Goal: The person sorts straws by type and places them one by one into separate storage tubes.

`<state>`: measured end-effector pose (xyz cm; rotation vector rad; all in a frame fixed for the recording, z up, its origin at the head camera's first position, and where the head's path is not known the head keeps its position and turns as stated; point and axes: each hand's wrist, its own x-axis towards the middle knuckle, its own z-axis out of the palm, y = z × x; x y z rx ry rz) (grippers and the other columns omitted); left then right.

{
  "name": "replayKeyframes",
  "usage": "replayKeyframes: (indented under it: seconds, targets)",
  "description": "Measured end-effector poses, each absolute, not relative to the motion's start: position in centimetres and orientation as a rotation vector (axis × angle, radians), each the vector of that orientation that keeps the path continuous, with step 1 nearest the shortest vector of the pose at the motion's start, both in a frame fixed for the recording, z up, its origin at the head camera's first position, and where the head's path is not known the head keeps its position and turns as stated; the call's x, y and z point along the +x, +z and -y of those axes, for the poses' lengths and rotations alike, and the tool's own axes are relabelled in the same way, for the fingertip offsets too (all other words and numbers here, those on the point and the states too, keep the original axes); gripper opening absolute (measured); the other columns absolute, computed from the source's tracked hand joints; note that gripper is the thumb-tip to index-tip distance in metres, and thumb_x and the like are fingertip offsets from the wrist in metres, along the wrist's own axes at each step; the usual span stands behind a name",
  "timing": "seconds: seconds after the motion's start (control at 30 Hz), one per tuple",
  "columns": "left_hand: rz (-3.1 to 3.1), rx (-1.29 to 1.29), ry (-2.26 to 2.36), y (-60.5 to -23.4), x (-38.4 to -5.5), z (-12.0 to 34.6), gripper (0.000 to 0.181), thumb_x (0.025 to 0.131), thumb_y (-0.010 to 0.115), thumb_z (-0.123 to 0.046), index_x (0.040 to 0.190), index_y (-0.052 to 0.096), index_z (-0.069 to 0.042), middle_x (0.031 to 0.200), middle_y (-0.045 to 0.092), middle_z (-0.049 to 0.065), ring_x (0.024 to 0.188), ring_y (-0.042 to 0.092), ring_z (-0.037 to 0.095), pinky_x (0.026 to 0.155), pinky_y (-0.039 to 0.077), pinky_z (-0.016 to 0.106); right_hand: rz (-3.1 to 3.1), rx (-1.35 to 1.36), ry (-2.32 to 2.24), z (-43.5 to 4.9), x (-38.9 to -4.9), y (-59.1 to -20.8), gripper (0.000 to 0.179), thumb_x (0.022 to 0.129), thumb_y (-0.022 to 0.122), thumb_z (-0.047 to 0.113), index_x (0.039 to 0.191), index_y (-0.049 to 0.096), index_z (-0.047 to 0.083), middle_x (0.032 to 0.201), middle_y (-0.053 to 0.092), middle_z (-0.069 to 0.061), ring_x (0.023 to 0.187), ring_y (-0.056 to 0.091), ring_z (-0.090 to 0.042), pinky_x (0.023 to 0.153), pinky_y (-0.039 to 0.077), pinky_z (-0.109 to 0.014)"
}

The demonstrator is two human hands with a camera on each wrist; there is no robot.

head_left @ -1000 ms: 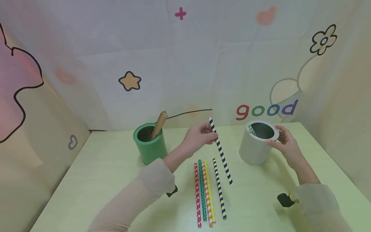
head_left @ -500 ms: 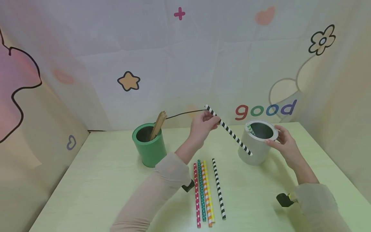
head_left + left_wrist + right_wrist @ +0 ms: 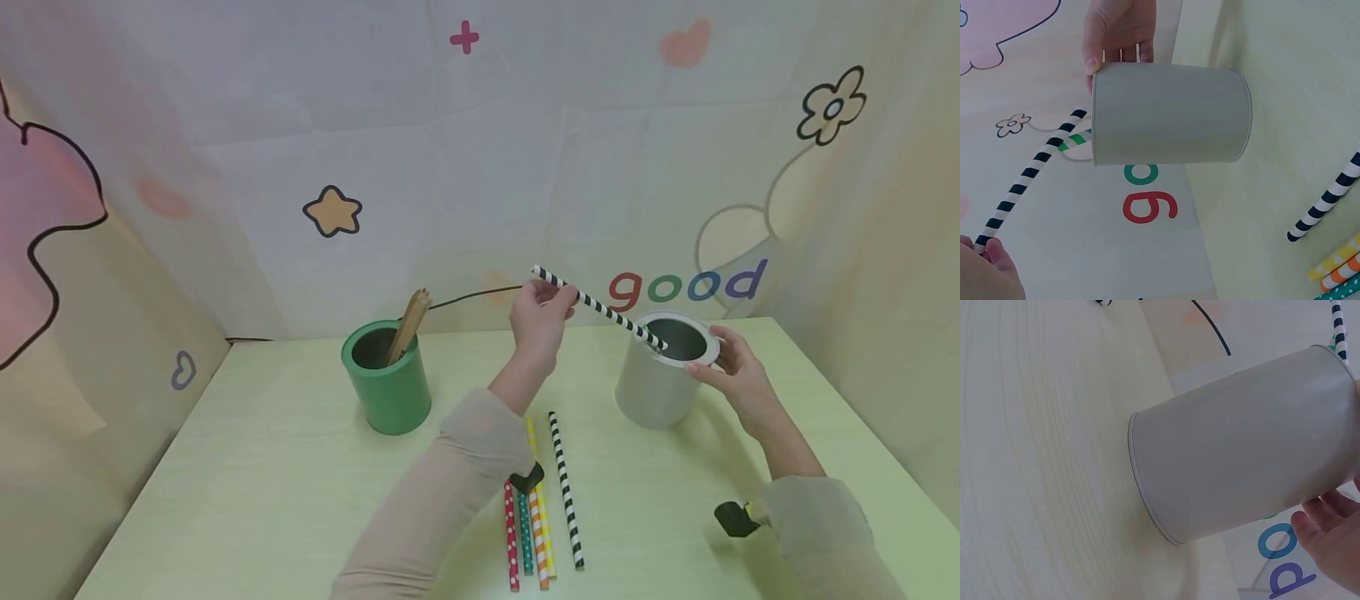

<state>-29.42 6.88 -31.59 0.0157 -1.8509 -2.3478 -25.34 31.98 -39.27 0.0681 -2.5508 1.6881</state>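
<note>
My left hand (image 3: pixel 542 321) pinches a black-and-white striped paper straw (image 3: pixel 600 307) near its upper end. The straw slants down to the right, its lower tip over the mouth of a light grey cylindrical container (image 3: pixel 651 392). In the left wrist view that tip (image 3: pixel 1079 114) is just outside the rim, beside a green-and-white striped straw (image 3: pixel 1074 140) that sticks out of the container. With thumb at the rim and fingers along the far side, my right hand (image 3: pixel 742 375) holds the upright container. The container's inside is mostly hidden.
A green container (image 3: pixel 393 400) with brown sticks (image 3: pixel 408 327) stands left. On the table lie another black-and-white straw (image 3: pixel 567 492) and, partly under my left sleeve, red (image 3: pixel 512 533), teal, orange (image 3: pixel 539 542) and yellow straws. A printed cloth (image 3: pixel 480 167) hangs behind.
My left hand has moved right and up with the straw, which has tilted flatter. Its lower end has swung from above the table to the grey container's mouth. My right hand stays put.
</note>
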Motion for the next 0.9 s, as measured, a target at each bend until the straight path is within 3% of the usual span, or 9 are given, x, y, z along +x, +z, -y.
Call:
replayKeyframes:
  seconds: [0.67,0.9]
  targets:
    - [2.168,-0.055,-1.958,-32.9,-29.1,-10.3,0.011,0.083,0.059,-0.018,0.089,0.06,-0.01,0.087,0.063,0.0,0.084,0.061,0.011,0.071,0.047,0.022,2.563,0.064,1.686,-32.1,-25.5,-39.4,0.063,0.087,0.054,0.024,0.138,0.017,0.019,0.138,0.021,-0.02,0.128,0.023,-0.033,0.092,0.038,-0.014]
    - [2.338,-0.07,-1.822,-34.0,-28.7,-11.9,0.013,0.085,0.057,-0.025,0.091,0.061,-0.014,0.089,0.064,-0.003,0.079,0.059,0.007,0.063,0.045,0.018,2.588,0.06,1.655,-32.1,-25.5,-39.3,0.066,0.088,0.053,0.026,0.14,0.013,0.015,0.14,0.019,-0.024,0.128,0.022,-0.039,0.1,0.034,-0.033]
